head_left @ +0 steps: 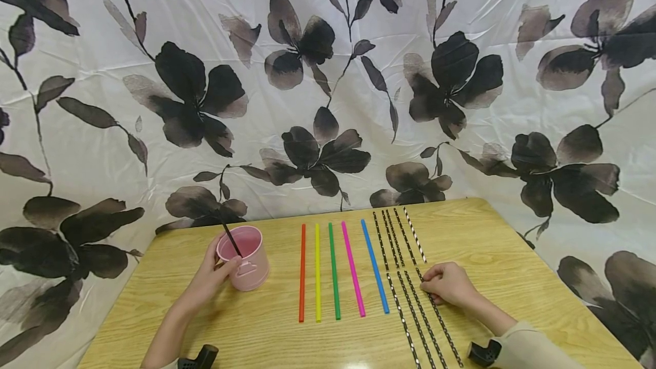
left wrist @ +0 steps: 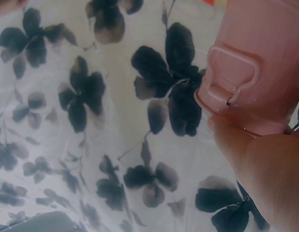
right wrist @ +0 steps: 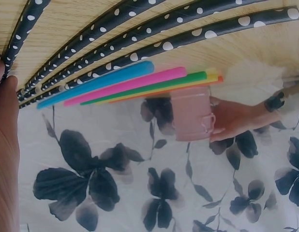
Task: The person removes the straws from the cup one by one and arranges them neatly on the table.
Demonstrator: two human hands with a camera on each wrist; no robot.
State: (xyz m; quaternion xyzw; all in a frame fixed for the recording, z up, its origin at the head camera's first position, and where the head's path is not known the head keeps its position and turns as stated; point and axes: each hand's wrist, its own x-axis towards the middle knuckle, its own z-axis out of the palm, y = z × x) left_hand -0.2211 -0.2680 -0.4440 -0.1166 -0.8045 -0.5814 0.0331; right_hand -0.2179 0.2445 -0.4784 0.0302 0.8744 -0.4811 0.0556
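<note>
My left hand (head_left: 210,272) grips a pink metal bucket (head_left: 254,272) at its rim, thumb near the small side handle. A thin dark stick (head_left: 232,239), perhaps a straw, leans inside the bucket. On the right, my right hand (head_left: 451,285) pinches a black straw with white dots (head_left: 445,326) near its upper end; the right wrist view shows thumb and finger on this straw (right wrist: 24,29). Other dotted black straws (head_left: 410,323) lie beside it in the near row. In the left wrist view, the thumb (left wrist: 231,140) presses the bucket (left wrist: 270,63) under its handle.
Between the hands lie red (head_left: 302,272), yellow (head_left: 318,272), green (head_left: 334,272), pink (head_left: 353,272) and blue (head_left: 376,269) straws. Several black patterned straws (head_left: 389,238) and one white-striped straw (head_left: 415,235) form a far row. A floral cloth (head_left: 328,101) hangs behind the wooden table (head_left: 277,323).
</note>
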